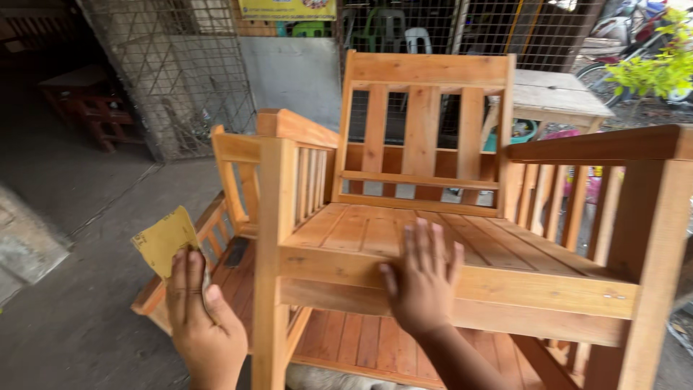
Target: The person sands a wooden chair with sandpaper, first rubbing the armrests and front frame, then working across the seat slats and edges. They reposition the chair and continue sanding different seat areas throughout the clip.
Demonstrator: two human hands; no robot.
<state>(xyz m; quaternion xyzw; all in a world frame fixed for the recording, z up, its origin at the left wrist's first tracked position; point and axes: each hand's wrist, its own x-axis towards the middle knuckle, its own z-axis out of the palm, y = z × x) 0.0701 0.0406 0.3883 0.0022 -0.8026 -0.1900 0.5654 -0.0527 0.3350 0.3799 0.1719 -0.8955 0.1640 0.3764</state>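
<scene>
A wooden armchair (433, 217) with a slatted back and seat stands on top of other wooden furniture in front of me. My right hand (424, 278) lies flat, fingers spread, on the front edge of the seat. My left hand (202, 318) is held lower left of the chair's front left post, pinching a folded yellow-brown sheet of sandpaper (164, 238) that sticks up above the fingers, away from the wood.
A second wooden chair (238, 180) lies behind the left armrest. A wire mesh fence (180, 65) runs across the back with a plain wooden table (556, 94) at right. Concrete floor (65, 217) lies at left. Green leaves (657, 68) and parked motorbikes are at far right.
</scene>
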